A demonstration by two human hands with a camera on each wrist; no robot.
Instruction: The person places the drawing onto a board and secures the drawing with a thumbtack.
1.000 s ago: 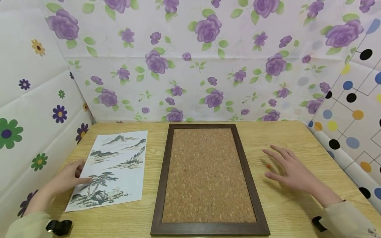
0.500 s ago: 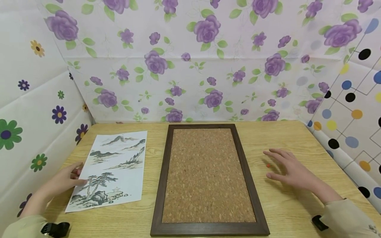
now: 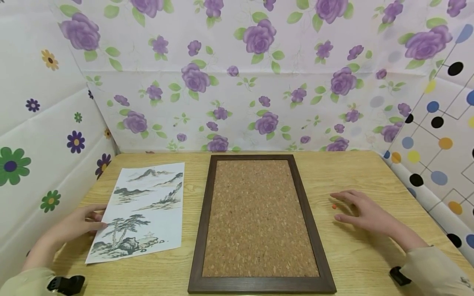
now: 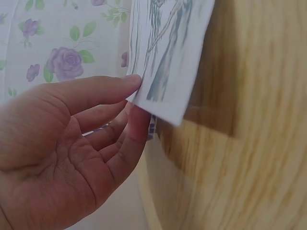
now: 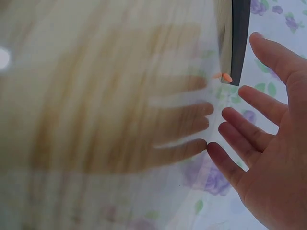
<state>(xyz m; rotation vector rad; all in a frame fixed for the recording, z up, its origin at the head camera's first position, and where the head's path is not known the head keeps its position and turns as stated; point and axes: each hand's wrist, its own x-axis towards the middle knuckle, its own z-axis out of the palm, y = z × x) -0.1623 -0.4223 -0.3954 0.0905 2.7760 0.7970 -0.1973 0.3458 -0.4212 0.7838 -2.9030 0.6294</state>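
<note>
The ink-landscape print [image 3: 137, 211], long axis running near to far, lies left of the framed corkboard [image 3: 261, 218], pinched by the left hand [image 3: 77, 224], while the right hand [image 3: 364, 213], fingers loosely spread, holding nothing, is across the board, just beside a small orange object [image 3: 334, 206].

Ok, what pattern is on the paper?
The paper has a landscape in dark grey and brownish tones on white; it shows best in the head view.

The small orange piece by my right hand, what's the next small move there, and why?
Probably ease the right hand in and pinch the small orange piece: its thumb and fingers stand apart close to that piece and hold nothing, while the left hand pinches the edge of the printed sheet.
</note>
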